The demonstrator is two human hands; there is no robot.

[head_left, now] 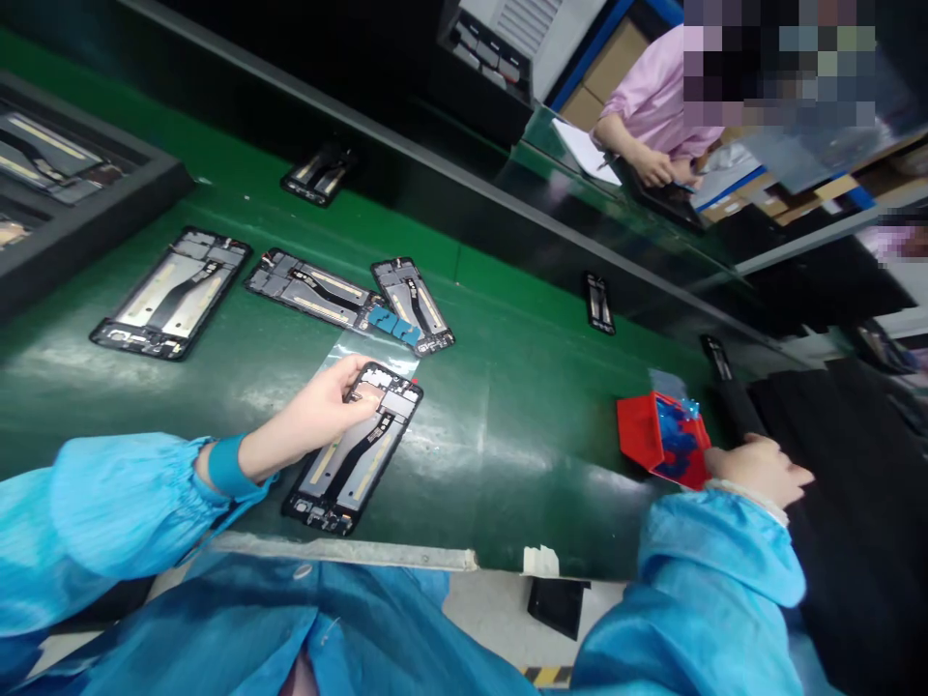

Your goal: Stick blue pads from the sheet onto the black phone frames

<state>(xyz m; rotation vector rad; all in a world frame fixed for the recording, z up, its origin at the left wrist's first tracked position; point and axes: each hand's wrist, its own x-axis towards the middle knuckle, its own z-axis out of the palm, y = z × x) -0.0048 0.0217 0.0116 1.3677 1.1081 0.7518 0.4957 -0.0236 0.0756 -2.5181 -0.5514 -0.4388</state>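
phone frame [361, 466] lies before you near the close edge of the green bench [485, 454], inner side up. your left hand [326, 406] is clamped on its far end, thumb across the inner face; to steady it well, favour the rim and press lightly near the black ribbon [373, 435]. its long axis slants, the held end pointing away and to your right, the other toward you and leftward. beyond lies another frame [308, 290]. your right hand [761, 469] is beside the red bin [638, 435], fingers bent; i cannot tell whether it holds anything.
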